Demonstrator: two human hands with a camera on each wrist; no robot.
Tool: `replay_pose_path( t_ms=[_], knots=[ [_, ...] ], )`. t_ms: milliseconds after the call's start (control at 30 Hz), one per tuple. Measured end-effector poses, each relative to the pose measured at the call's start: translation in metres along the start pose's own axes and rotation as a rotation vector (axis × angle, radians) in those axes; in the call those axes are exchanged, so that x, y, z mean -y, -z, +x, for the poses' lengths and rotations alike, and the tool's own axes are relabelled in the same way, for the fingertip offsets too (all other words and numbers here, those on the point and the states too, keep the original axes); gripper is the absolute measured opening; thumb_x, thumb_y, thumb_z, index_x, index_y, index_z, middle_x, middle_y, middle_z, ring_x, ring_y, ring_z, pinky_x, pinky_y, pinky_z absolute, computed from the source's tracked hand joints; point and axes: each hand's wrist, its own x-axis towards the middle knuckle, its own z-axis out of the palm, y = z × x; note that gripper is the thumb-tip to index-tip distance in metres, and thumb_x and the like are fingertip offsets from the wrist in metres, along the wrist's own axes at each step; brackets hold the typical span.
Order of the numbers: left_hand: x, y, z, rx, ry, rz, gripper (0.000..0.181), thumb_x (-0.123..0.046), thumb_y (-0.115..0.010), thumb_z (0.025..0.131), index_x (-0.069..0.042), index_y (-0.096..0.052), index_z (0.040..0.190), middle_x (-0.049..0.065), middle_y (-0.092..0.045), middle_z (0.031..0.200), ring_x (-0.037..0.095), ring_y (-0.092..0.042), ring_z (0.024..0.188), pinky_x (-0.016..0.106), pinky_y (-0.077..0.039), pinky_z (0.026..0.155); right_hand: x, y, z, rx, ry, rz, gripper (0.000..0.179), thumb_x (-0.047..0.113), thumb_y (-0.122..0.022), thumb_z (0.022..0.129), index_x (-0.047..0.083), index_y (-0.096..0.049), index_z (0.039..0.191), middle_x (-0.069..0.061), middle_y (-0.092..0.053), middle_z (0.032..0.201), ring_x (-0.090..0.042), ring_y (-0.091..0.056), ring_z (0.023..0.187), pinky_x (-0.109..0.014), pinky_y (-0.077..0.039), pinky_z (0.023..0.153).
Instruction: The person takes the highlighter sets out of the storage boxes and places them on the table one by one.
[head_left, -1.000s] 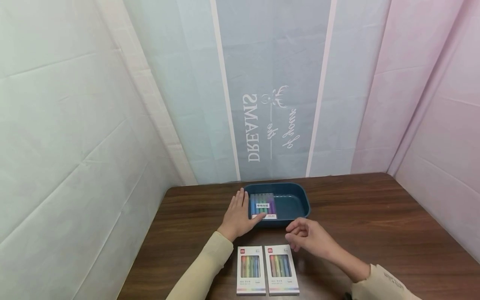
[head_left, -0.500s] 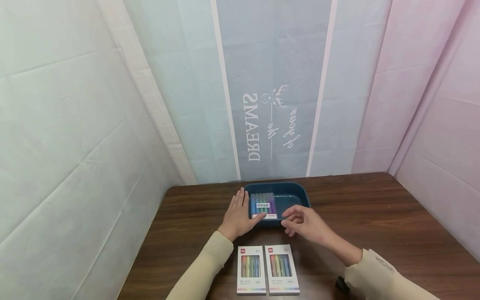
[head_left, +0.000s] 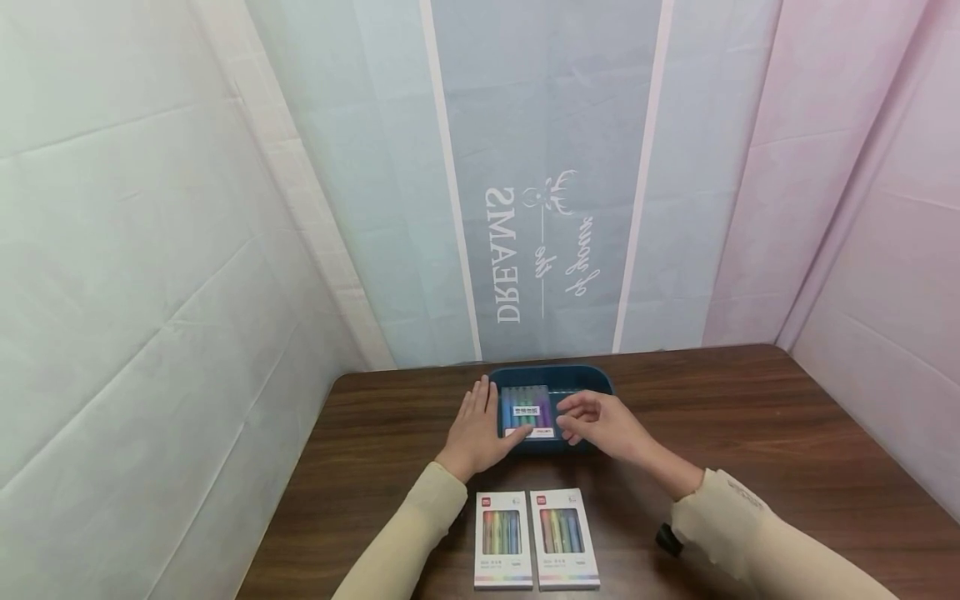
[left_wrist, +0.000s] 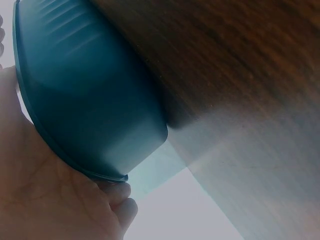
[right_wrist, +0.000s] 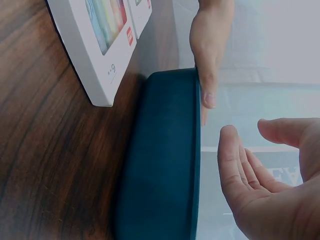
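Note:
A dark teal plastic tray (head_left: 542,447) stands near the far edge of the table, its outer wall (left_wrist: 95,90) filling much of the left wrist view. In its left part lies a clear pack of coloured pens (head_left: 534,398) with a white label. My left hand (head_left: 471,440) rests on the tray's left rim, fingers straight, with the thumb reaching over the front rim. Above the tray's right side hovers my right hand (head_left: 611,429), fingers loosely bent. The right wrist view shows a gap between its thumb and fingers (right_wrist: 231,160), with nothing held.
Two white boxes of coloured pens, a left one (head_left: 502,567) and a right one (head_left: 567,567), lie side by side in front of the tray. A small black object (head_left: 668,540) shows by the right sleeve. Fabric hangs behind the wooden table (head_left: 780,450).
My right hand has moved away from me and slightly left, from the tray's front right corner to over its right side. My left hand, the pens and the boxes stay put.

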Motion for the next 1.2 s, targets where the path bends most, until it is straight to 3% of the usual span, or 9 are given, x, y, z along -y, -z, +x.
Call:
replay_pose_path(
  t_ms=[100,300,767,1033,1200],
  knots=[
    [0.0,0.001,0.0,-0.003,-0.003,0.0,0.111,-0.085,-0.031,0.087,-0.001,-0.021,0.159,0.015,-0.011,0.167,0.029,-0.011,0.154,0.043,-0.014,0.124,-0.002,-0.001,0.005,-0.01,-0.013,-0.002,0.034,0.026,-0.071,0.095,0.002,-0.065,0.118,-0.018,-0.072,0.098,-0.021,-0.071,0.077,-0.041,-0.061,0.078],
    [-0.001,0.002,0.0,0.001,-0.002,0.008,0.11,-0.085,-0.032,0.088,-0.001,-0.02,0.159,0.016,-0.011,0.167,0.029,-0.012,0.154,0.043,-0.014,0.124,-0.007,-0.002,0.018,-0.053,-0.069,-0.007,0.036,0.026,-0.072,0.095,0.001,-0.066,0.12,-0.01,-0.072,0.097,-0.02,-0.072,0.079,-0.035,-0.061,0.078],
    [0.0,0.001,-0.002,-0.006,-0.007,0.005,0.11,-0.085,-0.031,0.088,-0.002,-0.02,0.159,0.015,-0.011,0.167,0.029,-0.012,0.154,0.043,-0.014,0.124,-0.018,-0.005,0.038,-0.098,-0.115,-0.049,0.035,0.023,-0.071,0.095,-0.001,-0.066,0.121,-0.009,-0.073,0.096,-0.021,-0.071,0.081,-0.034,-0.06,0.079],
    [-0.001,0.001,-0.001,-0.009,-0.006,0.002,0.11,-0.084,-0.033,0.088,-0.001,-0.021,0.158,0.016,-0.011,0.167,0.03,-0.013,0.154,0.044,-0.015,0.124,-0.023,-0.008,0.045,-0.098,-0.166,-0.042,0.034,0.023,-0.071,0.095,0.001,-0.067,0.12,-0.009,-0.071,0.096,-0.025,-0.071,0.083,-0.043,-0.059,0.08],
    [0.0,0.001,-0.001,0.003,-0.003,0.01,0.11,-0.085,-0.031,0.088,-0.002,-0.019,0.159,0.015,-0.01,0.167,0.029,-0.011,0.154,0.043,-0.013,0.124,-0.029,-0.01,0.05,-0.09,-0.195,-0.092,0.035,0.025,-0.071,0.095,0.003,-0.067,0.122,-0.008,-0.07,0.099,-0.024,-0.07,0.083,-0.036,-0.058,0.075]
  ],
)
